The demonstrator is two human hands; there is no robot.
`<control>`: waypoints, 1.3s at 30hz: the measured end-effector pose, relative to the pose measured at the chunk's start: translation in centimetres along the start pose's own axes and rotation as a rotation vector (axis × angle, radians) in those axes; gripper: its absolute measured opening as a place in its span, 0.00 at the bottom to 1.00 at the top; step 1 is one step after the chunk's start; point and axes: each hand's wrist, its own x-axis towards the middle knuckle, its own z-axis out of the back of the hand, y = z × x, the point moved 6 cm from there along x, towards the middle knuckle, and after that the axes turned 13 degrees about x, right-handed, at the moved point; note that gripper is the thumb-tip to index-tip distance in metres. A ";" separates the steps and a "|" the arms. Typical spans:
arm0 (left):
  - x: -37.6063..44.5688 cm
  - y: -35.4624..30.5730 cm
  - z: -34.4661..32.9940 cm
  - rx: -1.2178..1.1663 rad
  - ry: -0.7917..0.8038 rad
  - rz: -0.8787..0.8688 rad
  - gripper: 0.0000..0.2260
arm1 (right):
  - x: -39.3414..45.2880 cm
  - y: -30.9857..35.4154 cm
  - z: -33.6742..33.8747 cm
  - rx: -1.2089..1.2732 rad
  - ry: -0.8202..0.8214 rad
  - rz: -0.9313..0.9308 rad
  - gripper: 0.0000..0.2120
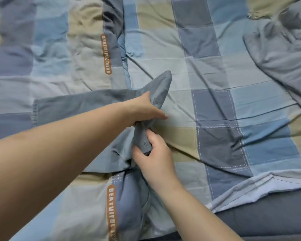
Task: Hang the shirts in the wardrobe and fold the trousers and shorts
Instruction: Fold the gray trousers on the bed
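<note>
Two bare forearms fill the lower half of the frame, reaching in from the lower left and lower right toward the centre. Beneath them, a checked bedcover point(215, 84) in blue, grey and beige squares spreads across nearly the whole view, creased in long diagonal folds. A plain dark grey sheet point(268, 214) shows past its hem at the lower right. A grey garment point(281, 54) lies crumpled at the upper right, well apart from the hands; whether it is a shirt or something else cannot be told.

Left of centre lie the blue-grey denim trousers point(80, 103), one leg stretched flat toward the left edge with its stitched hem at the far left, the rest bunched up at the middle of the frame, where a pointed fold of cloth stands up from the bed.

The left hand point(146, 108) clasps that raised fold from the left, thumb on one side and fingers on the other. Just below it, the right hand point(155, 153) pinches a narrow ridge of the same denim between thumb and curled fingers.

Two orange labels with white lettering point(106, 54) run along a seam of the bedcover, one at upper centre and one at the bottom.
</note>
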 end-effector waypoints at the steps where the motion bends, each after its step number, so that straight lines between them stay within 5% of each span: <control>1: -0.4 0.3 1.3 0.055 -0.053 -0.028 0.32 | -0.2 0.8 -0.9 -0.034 0.018 0.017 0.22; 6: -2.6 7.3 6.7 -0.334 -0.115 -0.027 0.11 | -0.4 2.8 -5.5 -0.096 0.052 0.064 0.21; 11: -5.4 16.3 9.6 -0.714 -0.134 -0.079 0.13 | -0.8 3.8 -13.8 -0.220 0.160 0.177 0.19; 20: -6.4 32.1 11.8 -0.870 -0.315 -0.052 0.13 | -0.7 0.8 -28.4 -0.388 0.378 0.185 0.21; 27: -2.4 41.7 7.0 -0.839 -0.444 0.184 0.12 | -0.9 -5.6 -32.3 -0.611 0.559 0.126 0.21; 32: 0.0 42.6 6.0 -0.640 -0.565 0.284 0.15 | -0.2 -5.2 -26.3 -0.609 0.313 0.412 0.16; 36: -0.4 39.3 7.1 -0.249 -0.715 0.250 0.29 | 0.4 -5.6 -19.4 -0.670 0.162 0.398 0.17; 39: -1.2 33.8 9.7 -0.024 -0.882 0.010 0.27 | 1.1 -7.0 -17.1 -0.721 0.221 0.292 0.16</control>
